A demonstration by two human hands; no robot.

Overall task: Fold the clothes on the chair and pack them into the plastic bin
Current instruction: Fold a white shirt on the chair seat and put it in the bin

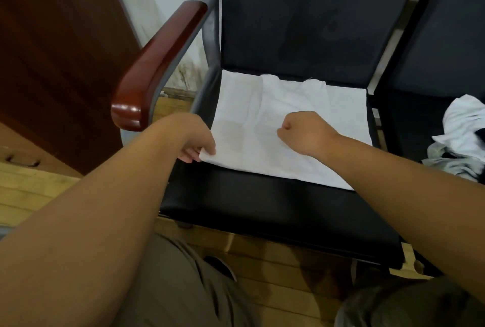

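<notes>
A white garment (286, 116) lies flat, partly folded, on the black seat of a chair (262, 203). My left hand (191, 137) pinches the garment's near left corner at the seat's left side. My right hand (304, 132) is curled into a fist and rests knuckles-down on the middle of the garment; I cannot see anything held in it. A heap of unfolded white and grey clothes (462, 137) lies on the neighbouring seat at the right. No plastic bin is in view.
The chair has a red-brown wooden armrest (157, 64) on its left and a dark backrest (309, 11). A brown wooden cabinet (52, 64) stands at the left. My legs in khaki trousers (183, 287) stand on the wooden floor before the seat.
</notes>
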